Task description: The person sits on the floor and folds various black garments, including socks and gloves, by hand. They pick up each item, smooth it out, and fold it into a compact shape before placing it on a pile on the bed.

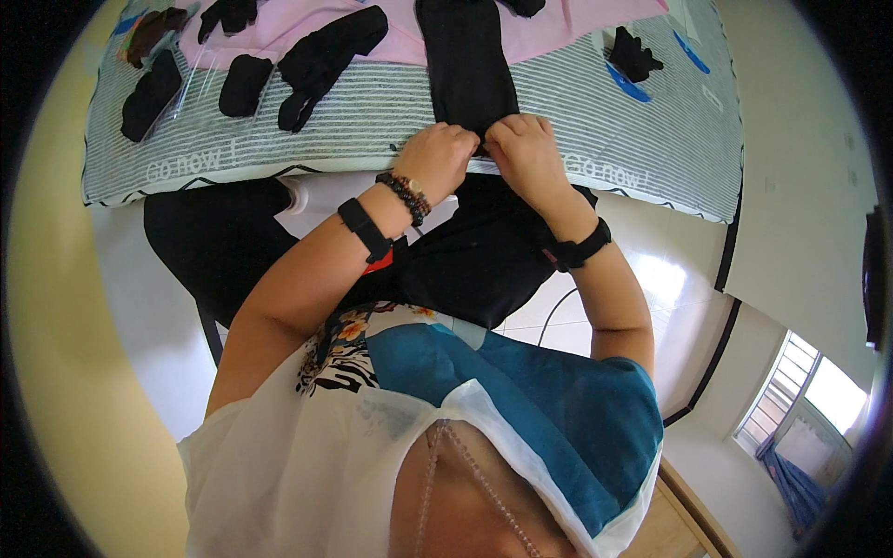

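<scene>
A long black knit garment point(469, 70), possibly stockings or a sleeve, lies stretched away from me over the bed's edge. Both hands meet at its near end. My left hand point(438, 159), with beaded bracelets and a black band at the wrist, pinches the left side of that end. My right hand point(524, 153), with another black band below it, pinches the right side. The fingertips nearly touch each other. Beneath the garment are a pink cloth point(551, 31) and a striped bedcover point(349, 132).
Several dark knit pieces lie at the left, among them a rolled black bundle point(245, 85) and a longer black piece point(331, 59), with clear plastic. A small black piece point(633, 54) and blue strips point(628, 84) lie at the right. A wall point(49, 314) stands at the left.
</scene>
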A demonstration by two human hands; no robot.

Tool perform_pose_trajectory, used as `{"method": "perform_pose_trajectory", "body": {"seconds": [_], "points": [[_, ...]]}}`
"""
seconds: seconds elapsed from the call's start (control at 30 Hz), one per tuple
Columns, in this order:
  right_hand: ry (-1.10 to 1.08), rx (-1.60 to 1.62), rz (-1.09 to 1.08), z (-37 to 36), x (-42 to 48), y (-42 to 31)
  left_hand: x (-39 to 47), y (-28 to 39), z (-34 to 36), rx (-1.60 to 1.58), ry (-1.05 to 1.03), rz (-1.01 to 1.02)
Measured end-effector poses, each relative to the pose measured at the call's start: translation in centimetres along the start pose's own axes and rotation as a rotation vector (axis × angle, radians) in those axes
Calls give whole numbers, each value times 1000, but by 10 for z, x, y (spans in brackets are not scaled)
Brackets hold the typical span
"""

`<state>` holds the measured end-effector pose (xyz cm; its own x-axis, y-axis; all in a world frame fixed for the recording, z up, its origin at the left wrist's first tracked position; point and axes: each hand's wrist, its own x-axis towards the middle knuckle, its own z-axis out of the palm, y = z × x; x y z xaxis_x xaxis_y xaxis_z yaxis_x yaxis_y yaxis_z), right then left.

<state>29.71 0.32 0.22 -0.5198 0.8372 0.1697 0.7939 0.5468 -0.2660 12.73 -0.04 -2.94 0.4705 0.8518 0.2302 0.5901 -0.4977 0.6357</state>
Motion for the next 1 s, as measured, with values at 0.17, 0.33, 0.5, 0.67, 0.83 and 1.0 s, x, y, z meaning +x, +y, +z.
{"method": "perform_pose_trajectory", "body": {"seconds": [0.17,0.33,0.5,0.67,0.83,1.0], "points": [[78,-70,-131,-7,-9,6,12,-6,5,-100,22,-175],[13,36,-86,4,3,24,3,0,-3,117,146,150],[-63,158,72,-2,9,17,-1,-9,-7,147,103,116],[17,-114,-52,0,7,12,11,-3,-10,137,-24,-126],[44,-52,-172,-1,-1,4,19,4,-10,224,-125,-254],[-30,-35,-72,4,6,8,11,6,-10,255,80,-108]]}}
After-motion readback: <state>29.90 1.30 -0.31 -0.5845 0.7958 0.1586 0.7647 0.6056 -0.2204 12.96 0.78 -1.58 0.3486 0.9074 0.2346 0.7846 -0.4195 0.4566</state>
